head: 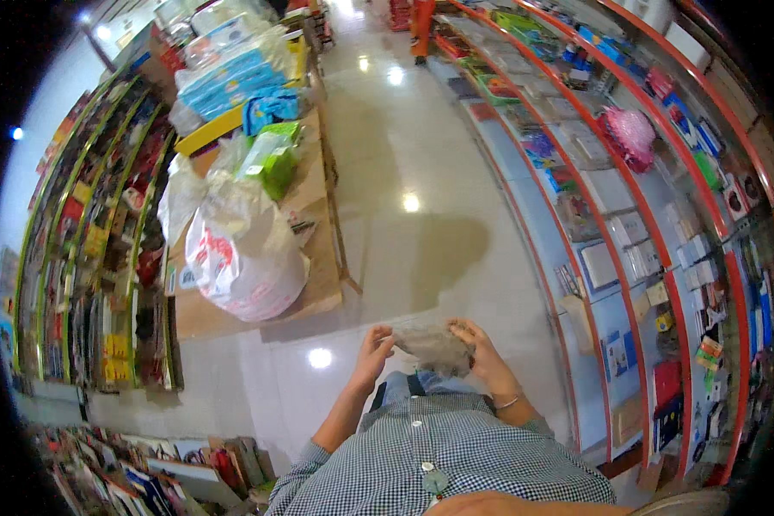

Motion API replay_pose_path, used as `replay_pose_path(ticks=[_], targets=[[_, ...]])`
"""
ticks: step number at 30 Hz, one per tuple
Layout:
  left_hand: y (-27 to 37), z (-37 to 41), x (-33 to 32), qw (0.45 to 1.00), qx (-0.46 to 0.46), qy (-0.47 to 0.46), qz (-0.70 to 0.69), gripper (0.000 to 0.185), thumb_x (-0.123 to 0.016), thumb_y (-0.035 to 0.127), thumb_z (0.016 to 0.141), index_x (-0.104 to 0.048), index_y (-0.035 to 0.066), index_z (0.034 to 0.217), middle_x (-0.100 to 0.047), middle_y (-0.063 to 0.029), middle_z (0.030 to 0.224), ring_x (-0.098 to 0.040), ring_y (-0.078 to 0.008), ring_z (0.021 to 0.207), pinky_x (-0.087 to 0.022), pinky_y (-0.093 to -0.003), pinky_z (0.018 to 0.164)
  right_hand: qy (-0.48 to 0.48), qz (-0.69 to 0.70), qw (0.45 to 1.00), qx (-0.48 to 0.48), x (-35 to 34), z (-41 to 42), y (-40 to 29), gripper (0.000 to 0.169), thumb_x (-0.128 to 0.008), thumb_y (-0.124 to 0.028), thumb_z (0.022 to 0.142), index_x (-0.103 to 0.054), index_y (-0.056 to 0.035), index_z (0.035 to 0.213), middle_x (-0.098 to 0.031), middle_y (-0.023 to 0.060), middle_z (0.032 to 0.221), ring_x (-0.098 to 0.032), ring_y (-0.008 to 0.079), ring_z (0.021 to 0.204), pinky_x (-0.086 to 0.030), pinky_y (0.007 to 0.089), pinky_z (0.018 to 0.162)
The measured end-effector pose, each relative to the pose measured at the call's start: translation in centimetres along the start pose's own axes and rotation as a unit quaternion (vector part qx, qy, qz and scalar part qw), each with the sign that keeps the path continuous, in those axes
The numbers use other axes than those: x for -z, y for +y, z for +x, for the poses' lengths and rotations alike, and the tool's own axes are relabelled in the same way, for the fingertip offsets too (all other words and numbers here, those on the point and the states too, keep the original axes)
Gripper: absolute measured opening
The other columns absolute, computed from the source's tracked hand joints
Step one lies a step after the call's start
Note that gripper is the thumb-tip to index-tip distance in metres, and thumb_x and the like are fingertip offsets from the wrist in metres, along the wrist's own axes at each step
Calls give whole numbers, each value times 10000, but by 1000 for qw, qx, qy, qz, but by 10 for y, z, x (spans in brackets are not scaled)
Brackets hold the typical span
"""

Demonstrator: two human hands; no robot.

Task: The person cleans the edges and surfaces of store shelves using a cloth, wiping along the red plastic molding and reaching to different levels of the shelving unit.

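A crumpled grey-brown cloth [433, 349] hangs in front of my waist, stretched between my two hands. My right hand [484, 356] grips its right end, with fingers over the top edge. At the opposite end, my left hand [375, 353] has its thumb and fingertips at the cloth's corner. Blur hides the exact pinch there. Below the cloth are my jeans and checked shirt.
To the left, a cardboard-covered table [322, 258] bears a full white plastic bag [245, 264], a green pack [276, 169] and blue packs [232, 80]. Red-edged shelves [609, 226] line the right. A person's orange-clad leg [421, 29] shows far down the tiled aisle [387, 161].
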State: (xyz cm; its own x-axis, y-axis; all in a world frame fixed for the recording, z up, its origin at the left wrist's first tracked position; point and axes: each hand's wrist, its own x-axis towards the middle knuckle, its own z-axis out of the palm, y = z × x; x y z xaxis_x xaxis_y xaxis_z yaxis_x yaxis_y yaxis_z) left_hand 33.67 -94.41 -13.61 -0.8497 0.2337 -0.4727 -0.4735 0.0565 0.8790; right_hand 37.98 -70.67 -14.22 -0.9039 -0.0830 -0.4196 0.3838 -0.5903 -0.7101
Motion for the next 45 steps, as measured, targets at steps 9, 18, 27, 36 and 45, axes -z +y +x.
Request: replay_pose_path(ticks=[9, 18, 27, 36, 45], targets=[[24, 93, -27, 955, 200, -170, -140, 591, -472, 503, 919, -412, 94, 1341, -467, -101, 1324, -460, -257, 1212, -406, -433, 976, 2, -103, 992, 67, -54, 33, -81, 295, -599, -225, 884, -571, -39, 1111, -582, 41, 1002, -554, 133, 943, -457, 268, 821], [59, 219, 18, 966, 115, -222, -60, 329, -560, 328, 912, -571, 81, 1129, -599, -42, 1041, -576, -180, 923, -472, -323, 790, 139, -353, 925, 6, -12, 179, -81, 366, -581, -271, 895, -553, -29, 1168, -555, 100, 1100, -549, 163, 1001, -472, 292, 826], [124, 346, 9, 980, 93, -147, -93, 211, -551, 264, 923, -517, 79, 1017, -568, -56, 932, -581, -172, 837, -503, -332, 684, 166, -67, 981, -70, 5, 250, -125, 509, -562, -382, 909, -452, -57, 1285, -411, 125, 1323, -427, 266, 1220, -512, 430, 855], [218, 431, -171, 912, 69, -403, -15, 206, -526, 193, 942, -571, 34, 1066, -586, -39, 1022, -533, -136, 976, -415, -281, 871, 108, 193, 975, 28, 80, 310, -251, 338, -584, -284, 906, -548, -62, 1158, -632, 79, 1019, -639, 186, 884, -543, 340, 791], [261, 521, -318, 860, 55, -496, 106, 236, -530, 183, 940, -579, 19, 1102, -617, -57, 1036, -582, -167, 957, -460, -305, 865, 291, 212, 931, 58, 188, 328, -335, 285, -612, -185, 864, -577, 0, 1078, -654, 98, 861, -653, 212, 703, -564, 375, 625]])
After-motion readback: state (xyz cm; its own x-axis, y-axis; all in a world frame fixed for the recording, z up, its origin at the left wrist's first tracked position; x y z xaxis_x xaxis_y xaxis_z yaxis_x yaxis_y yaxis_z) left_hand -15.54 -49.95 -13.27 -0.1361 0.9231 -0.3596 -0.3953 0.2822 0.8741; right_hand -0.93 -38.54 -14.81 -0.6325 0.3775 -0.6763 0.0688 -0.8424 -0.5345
